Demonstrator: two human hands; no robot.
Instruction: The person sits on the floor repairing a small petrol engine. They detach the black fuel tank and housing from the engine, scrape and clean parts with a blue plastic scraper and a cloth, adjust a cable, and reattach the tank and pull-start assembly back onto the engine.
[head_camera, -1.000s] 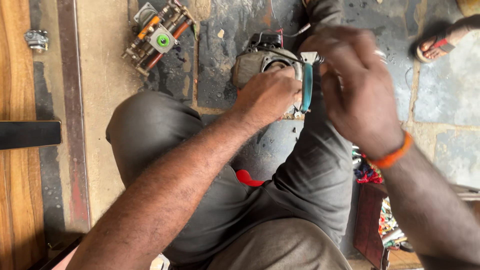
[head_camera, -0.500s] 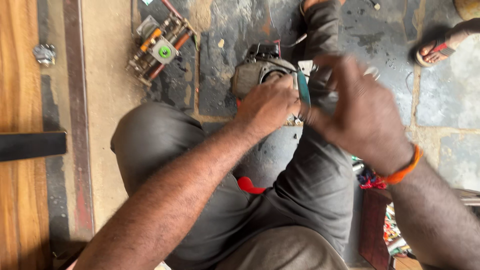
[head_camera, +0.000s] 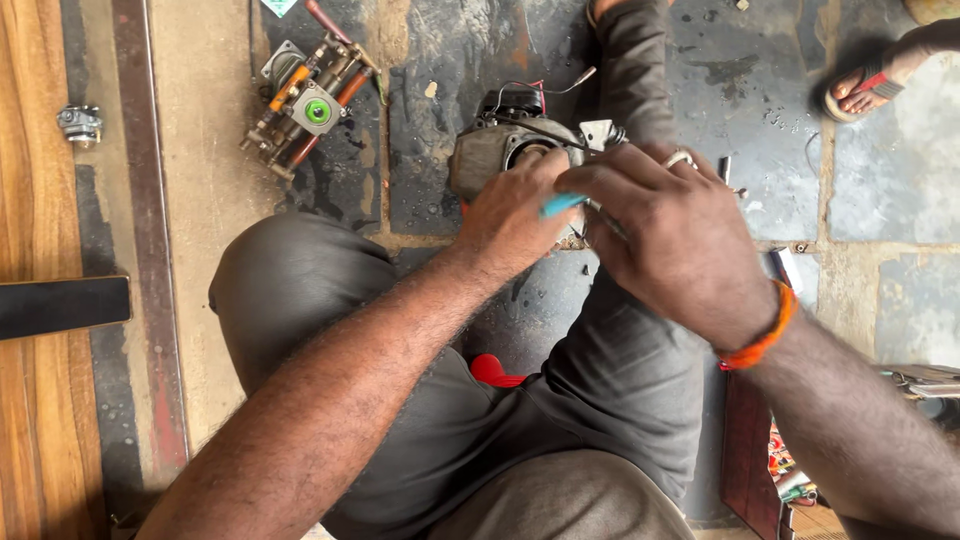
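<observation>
A grey metal motor housing (head_camera: 492, 152) with black and red wires on top lies on the stone floor between my knees. My left hand (head_camera: 510, 215) presses against its near side and grips it. My right hand (head_camera: 665, 230), with an orange band at the wrist, is closed around a tool with a teal handle (head_camera: 562, 205) that shows between the two hands. The tool's tip is hidden behind my fingers. My grey trousers fill the lower middle of the view.
A copper and orange assembly with a green disc (head_camera: 312, 100) lies on the floor at the upper left. A small metal part (head_camera: 80, 123) rests on wood at the far left. Another person's sandalled foot (head_camera: 868, 85) is at the upper right. A red object (head_camera: 492, 371) sits between my legs.
My right hand has dropped lower and turned, so the teal handle now lies flatter between the hands. My left hand stays on the housing. The view has shifted slightly.
</observation>
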